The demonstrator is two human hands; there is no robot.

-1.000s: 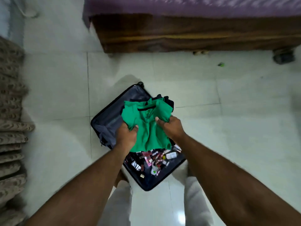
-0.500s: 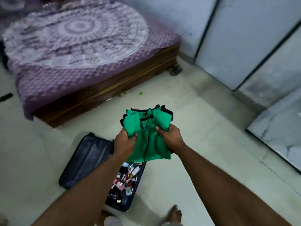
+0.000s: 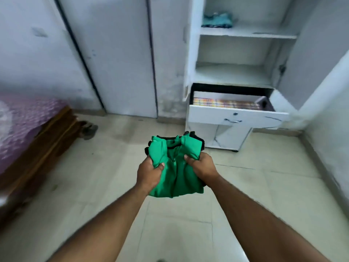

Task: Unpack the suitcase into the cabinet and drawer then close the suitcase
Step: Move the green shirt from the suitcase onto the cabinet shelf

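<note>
— Above the tiled floor (image 3: 98, 186), what is held?
— A green garment (image 3: 175, 167), with dark cloth beneath it; left hand (image 3: 149, 173) and right hand (image 3: 203, 167) grip its sides, fingers curled.
— And ahead?
— An open cabinet (image 3: 234, 33), its drawer (image 3: 236, 115) pulled out.

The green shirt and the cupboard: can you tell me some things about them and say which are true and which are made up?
1. Both hands hold the green shirt. True: the left hand and the right hand each grip a side.
2. The drawer is closed. False: it is pulled open, with striped cloth inside.
3. Something blue-green lies on the top shelf. True.
4. The shirt is already on a shelf. False: it is held above the floor, in front of the cabinet.
5. The bed is on the right. False: it is on the left.
</note>
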